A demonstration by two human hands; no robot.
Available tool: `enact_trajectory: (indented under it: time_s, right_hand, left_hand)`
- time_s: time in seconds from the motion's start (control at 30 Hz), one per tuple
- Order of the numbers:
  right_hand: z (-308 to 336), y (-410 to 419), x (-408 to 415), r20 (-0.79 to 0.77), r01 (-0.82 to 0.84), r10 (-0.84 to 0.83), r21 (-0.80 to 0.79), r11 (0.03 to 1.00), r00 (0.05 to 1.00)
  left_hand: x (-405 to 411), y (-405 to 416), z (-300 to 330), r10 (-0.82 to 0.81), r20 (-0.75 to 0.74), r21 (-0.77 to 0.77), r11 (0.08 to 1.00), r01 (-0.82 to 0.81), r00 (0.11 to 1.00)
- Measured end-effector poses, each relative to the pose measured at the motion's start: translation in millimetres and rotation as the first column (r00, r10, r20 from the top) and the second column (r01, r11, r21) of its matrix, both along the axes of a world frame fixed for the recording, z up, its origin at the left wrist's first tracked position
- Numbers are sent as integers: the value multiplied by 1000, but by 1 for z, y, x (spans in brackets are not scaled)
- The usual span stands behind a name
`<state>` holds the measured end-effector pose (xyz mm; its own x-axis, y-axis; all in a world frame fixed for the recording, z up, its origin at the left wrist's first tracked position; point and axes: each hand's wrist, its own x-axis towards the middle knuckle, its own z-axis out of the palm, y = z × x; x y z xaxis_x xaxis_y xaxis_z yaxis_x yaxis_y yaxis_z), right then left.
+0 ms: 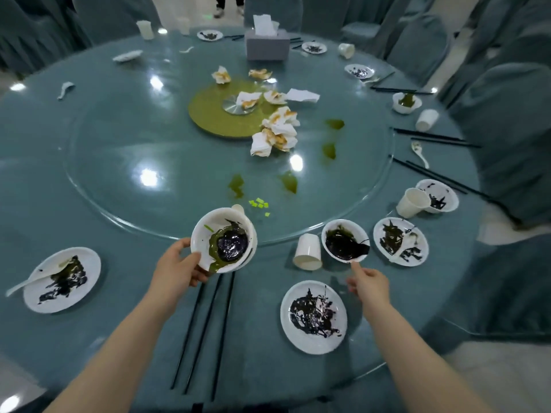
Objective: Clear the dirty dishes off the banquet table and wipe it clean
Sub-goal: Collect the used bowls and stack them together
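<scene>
White stacked bowls sit gripped in the left hand; right hand fingers pinch a spoon in another bowl.

Banquet table: dirty plates, chopsticks

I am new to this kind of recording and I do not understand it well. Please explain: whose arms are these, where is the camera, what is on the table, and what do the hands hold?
There is no machine here. A person wears one camera on the head, so you see their own two arms from above. The left hand grips a stack of white bowls holding dark and green sauce. The right hand pinches a spoon handle at a smaller dirty bowl. On the round table lie smeared plates, tipped paper cups, black chopsticks, crumpled napkins and a tissue box.
</scene>
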<state>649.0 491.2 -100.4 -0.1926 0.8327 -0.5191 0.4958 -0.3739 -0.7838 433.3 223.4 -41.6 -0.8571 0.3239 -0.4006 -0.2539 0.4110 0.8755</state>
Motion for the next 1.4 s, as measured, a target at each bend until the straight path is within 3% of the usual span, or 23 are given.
enact_trajectory:
  time_s: [0.33,0.6,0.8,1.1,1.4]
  right_hand:
    - [-19,31,-17,-76,-6,-1,-98,995,997]
    - [21,14,-10,-193,37,-30,35,999,981]
    - [66,-37,7,-276,-114,132,80,990,952]
    - [114,-143,48,-404,-92,109,62,994,908]
    - [121,-236,92,-279,-146,174,121,982,944]
  left_hand:
    - [10,17,3,-12,-22,-16,1000,12,1000]
    - [24,7,10,-67,-37,-39,997,65,997]
    - [38,-6,21,-193,-50,-29,981,192,980]
    - [81,-63,34,-399,-95,-59,917,395,912]
    - [138,-101,44,-575,-134,-47,817,574,807]
